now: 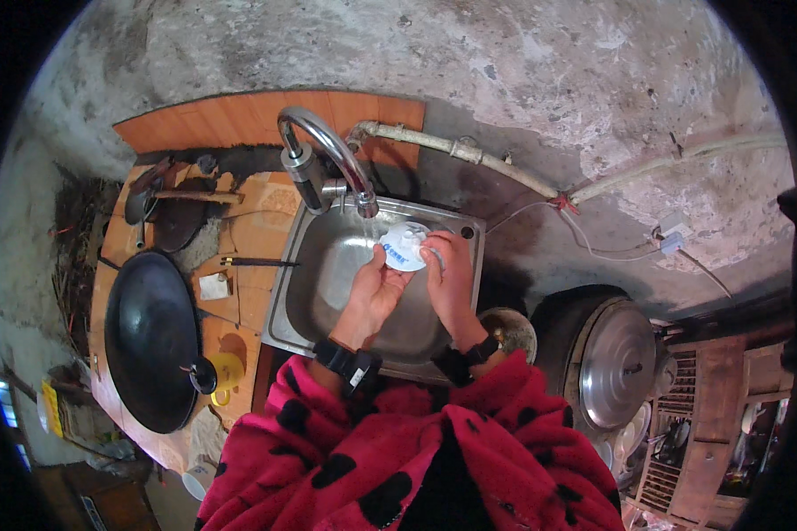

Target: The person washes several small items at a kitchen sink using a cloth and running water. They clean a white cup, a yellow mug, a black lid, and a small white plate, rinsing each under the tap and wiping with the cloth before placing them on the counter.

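Note:
My left hand (373, 293) holds a small round white dish or lid (402, 247) from below, its thumb on the near left rim. Blue writing marks its surface. My right hand (449, 271) pinches it at the right side; whether a white cloth or sponge is also between those fingers I cannot tell. Both hands are over the stainless steel sink (332, 285). Just behind the dish hangs the spout of a chrome gooseneck faucet (329, 143), with what looks like a thin stream of water falling beside the dish.
Left of the sink, a tiled counter holds a large black wok (153, 342), a yellow mug (227, 370), dark chopsticks (256, 262) and a white block (214, 287). At right stand a bucket (530, 332) and a large pot with a metal lid (618, 365). A pipe (432, 139) crosses the wall.

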A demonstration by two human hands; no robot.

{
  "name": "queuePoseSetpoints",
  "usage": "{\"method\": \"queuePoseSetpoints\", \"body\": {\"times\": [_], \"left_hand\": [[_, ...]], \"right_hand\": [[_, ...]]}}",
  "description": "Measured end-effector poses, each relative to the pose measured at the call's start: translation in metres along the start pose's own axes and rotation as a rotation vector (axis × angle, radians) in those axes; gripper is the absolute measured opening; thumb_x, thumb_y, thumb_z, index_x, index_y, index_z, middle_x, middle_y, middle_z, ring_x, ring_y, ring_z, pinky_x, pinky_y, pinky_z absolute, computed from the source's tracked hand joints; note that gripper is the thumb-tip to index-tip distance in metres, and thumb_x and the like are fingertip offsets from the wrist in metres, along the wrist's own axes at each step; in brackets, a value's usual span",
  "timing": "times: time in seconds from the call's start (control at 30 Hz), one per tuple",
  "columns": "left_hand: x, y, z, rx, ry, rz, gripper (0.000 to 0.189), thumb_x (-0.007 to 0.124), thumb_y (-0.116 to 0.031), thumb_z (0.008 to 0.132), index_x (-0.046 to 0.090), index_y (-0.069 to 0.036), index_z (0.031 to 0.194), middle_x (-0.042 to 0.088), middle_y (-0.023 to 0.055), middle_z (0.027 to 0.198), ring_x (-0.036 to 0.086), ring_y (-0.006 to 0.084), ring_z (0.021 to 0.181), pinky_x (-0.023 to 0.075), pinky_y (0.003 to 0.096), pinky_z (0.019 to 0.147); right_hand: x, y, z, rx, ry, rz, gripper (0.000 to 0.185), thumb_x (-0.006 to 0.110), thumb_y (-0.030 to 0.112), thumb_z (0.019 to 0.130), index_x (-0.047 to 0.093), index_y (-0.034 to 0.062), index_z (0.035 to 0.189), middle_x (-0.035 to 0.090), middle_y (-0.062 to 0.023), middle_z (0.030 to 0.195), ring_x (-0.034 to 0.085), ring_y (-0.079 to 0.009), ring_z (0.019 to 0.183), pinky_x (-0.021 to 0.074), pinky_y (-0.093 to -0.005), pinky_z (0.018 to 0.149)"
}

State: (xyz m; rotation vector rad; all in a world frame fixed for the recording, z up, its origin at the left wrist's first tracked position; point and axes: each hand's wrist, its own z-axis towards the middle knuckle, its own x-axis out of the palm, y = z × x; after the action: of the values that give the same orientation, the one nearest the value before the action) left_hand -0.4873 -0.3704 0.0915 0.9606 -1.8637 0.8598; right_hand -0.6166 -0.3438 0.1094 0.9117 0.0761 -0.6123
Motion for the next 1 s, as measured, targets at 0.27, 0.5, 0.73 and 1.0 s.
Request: {"method": "queuePoseSetpoints", "body": {"times": [0.27,0.5,0.73,1.0], "left_hand": [[-0.001,0.011,0.001,0.114,0.065,0.149,0.030,0.046,-0.016,0.099,0.046,0.001,0.123,0.055,0.0139,0.123,0.054,0.0268,0.114,0.0422,0.0415,0.103],[-0.007,0.014,0.006,0.136,0.046,0.197,0.025,0.050,-0.011,0.096,0.049,0.001,0.119,0.059,0.0125,0.116,0.058,0.0228,0.107,0.0477,0.0370,0.097],[-0.017,0.010,0.015,0.168,0.119,0.187,0.025,0.051,-0.012,0.096,0.049,-0.003,0.119,0.059,0.0108,0.116,0.059,0.0214,0.106,0.0496,0.0360,0.095],[-0.006,0.002,0.015,0.124,0.008,0.133,0.026,0.051,-0.011,0.096,0.049,-0.002,0.120,0.059,0.0106,0.116,0.058,0.0220,0.108,0.0474,0.0388,0.098]], "right_hand": [[0.010,-0.004,-0.009,0.060,-0.015,-0.034,0.014,0.061,0.005,0.083,0.055,0.0029,0.095,0.059,-0.0163,0.104,0.056,-0.0328,0.103,0.0439,-0.0358,0.088],[0.028,-0.023,0.002,0.526,-0.152,0.093,0.015,0.064,0.009,0.085,0.055,0.0043,0.097,0.060,-0.0079,0.089,0.057,-0.0145,0.077,0.0455,-0.0263,0.065],[0.034,-0.015,-0.007,0.502,-0.144,0.102,0.025,0.066,0.016,0.084,0.054,0.0036,0.102,0.063,-0.0142,0.087,0.061,-0.0260,0.076,0.0473,-0.0351,0.068],[0.040,-0.037,-0.010,0.756,-0.053,0.204,0.034,0.062,0.026,0.090,0.051,-0.0015,0.107,0.063,-0.0150,0.083,0.061,-0.0221,0.073,0.0471,-0.0355,0.068]]}}
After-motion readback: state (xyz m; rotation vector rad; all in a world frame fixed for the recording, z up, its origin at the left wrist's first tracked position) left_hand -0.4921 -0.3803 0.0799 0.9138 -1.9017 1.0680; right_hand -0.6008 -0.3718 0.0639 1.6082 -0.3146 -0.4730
